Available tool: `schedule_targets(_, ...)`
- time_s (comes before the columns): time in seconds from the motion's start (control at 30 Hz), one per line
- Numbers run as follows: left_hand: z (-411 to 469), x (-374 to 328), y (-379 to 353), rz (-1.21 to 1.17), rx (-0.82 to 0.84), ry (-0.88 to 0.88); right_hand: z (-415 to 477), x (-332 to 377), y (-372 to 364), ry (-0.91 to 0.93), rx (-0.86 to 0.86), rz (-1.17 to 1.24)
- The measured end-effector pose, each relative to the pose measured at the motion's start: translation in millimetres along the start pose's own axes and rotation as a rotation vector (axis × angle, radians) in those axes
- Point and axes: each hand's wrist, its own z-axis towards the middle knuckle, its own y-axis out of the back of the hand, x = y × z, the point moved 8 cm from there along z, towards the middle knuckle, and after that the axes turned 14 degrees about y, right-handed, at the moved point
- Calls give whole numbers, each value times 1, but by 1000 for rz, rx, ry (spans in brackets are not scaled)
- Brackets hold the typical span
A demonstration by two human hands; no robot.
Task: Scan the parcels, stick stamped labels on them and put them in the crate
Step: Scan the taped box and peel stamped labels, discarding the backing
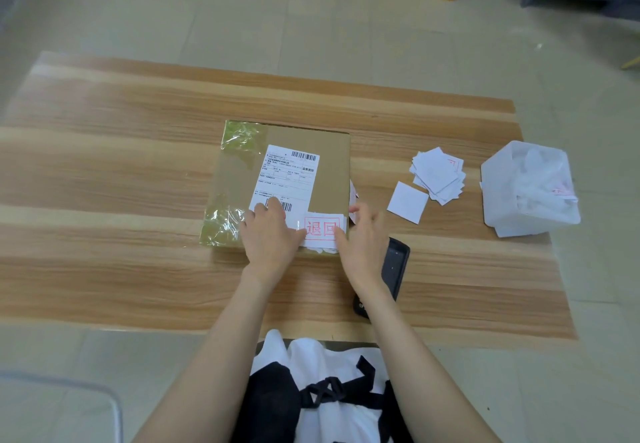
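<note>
Wooden worktop (104, 165) carries a cardboard parcel (329, 165) at its middle. The left hand (270, 234) and right hand (363, 245) rest flat, fingers straight, pressing a red-stamped label (320, 229) onto the parcel's near right corner. Right of the parcel lie spare labels (438, 175). Labelling looks nearly finished; crating remains.

Red boxed stamp 退回 on white label (321, 229) at near-right corner of parcel (332, 165); shipping label (287, 179) on parcel top: 业务类型 legible, two barcodes; remaining print too small.
</note>
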Motion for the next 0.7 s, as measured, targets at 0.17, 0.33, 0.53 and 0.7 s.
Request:
schedule_targets(0.17, -7, -12, -19, 186, 130, -259, -9, 5, -27, 75, 224, 151)
schedule_targets(0.33, 8, 25, -17, 142, 222, -13, -9, -13, -24, -15, 252, 381)
schedule_targets(0.53, 13, 63, -4, -71, 162, 336, -10, -14, -34, -21, 442, 498)
schedule_targets(0.7, 6, 83, 8, -357, 94, 449, 0, -12, -26, 56, 482, 517)
